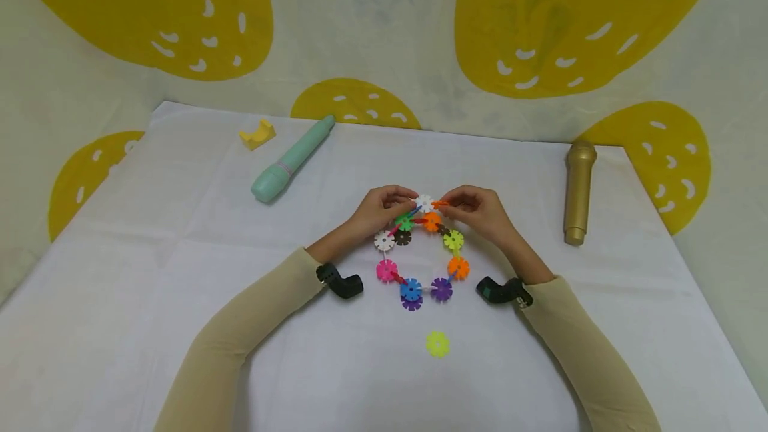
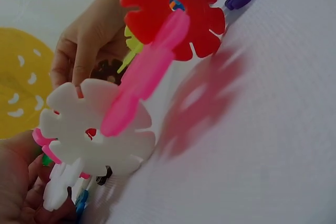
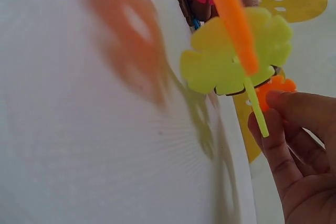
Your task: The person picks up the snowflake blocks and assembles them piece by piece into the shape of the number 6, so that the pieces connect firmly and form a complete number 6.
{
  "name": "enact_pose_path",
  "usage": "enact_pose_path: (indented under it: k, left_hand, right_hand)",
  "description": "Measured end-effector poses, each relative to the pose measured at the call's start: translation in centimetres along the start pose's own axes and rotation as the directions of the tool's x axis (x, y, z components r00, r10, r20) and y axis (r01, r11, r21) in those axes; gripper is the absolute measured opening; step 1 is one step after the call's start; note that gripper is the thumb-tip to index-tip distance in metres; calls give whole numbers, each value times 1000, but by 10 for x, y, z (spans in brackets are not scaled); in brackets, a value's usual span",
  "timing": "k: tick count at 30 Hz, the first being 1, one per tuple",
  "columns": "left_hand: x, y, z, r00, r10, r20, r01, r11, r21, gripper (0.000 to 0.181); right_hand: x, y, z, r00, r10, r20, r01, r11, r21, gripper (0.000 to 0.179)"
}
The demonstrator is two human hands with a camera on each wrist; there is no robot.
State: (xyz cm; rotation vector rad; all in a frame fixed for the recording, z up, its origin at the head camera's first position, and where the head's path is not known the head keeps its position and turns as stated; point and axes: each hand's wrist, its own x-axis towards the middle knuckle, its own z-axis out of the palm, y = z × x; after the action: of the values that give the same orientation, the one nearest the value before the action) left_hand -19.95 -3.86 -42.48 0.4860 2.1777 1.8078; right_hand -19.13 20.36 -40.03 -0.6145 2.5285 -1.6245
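Note:
A ring of joined plastic snowflake discs in several colours lies on the table, its near side showing a pink disc (image 1: 387,271), a blue disc (image 1: 411,289) and a purple disc (image 1: 441,289). At its far left, my left hand (image 1: 384,210) grips the ring beside a green disc (image 1: 405,222). A white disc (image 1: 425,203) stands between the two hands. My right hand (image 1: 480,211) pinches an orange disc (image 3: 275,88) between thumb and fingers, at the white disc's right edge. In the left wrist view, another white disc (image 2: 94,150) partly hides the left fingers.
One loose yellow-green disc (image 1: 438,344) lies nearer me. Toward the back left are a mint-green toy microphone (image 1: 293,160) and a yellow curved block (image 1: 258,135). A gold microphone (image 1: 579,193) lies at the right. Patterned cloth (image 1: 384,32) hangs behind the white-covered table (image 1: 180,219).

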Motion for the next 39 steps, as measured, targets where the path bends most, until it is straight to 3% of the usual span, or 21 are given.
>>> enact_pose_path:
  k: [7,13,21,31,39]
  left_hand:
    - [1,0,1,1000,0,-28,-1,1000,-21,26]
    - [2,-1,0,1000,7,-30,-7,1000,-8,23]
    - [1,0,-1,999,-21,-48,21,1000,4,22]
    - [1,0,2,1000,13,-11,-13,1000,10,28]
    - [0,2,3,998,58,-19,-57,998,40,29]
  right_hand:
    - [-1,-1,2,997,-73,-30,72,996,-48,13]
    - [-8,-32,7,991,-133,-26,128,982,-140,10]
    - [-9,-33,13,980,-190,-53,184,977,-106,10]
    - [-9,-33,11,989,-134,-68,129,989,-72,13]
    - [-2,-6,10,992,-95,-83,94,996,-11,18]
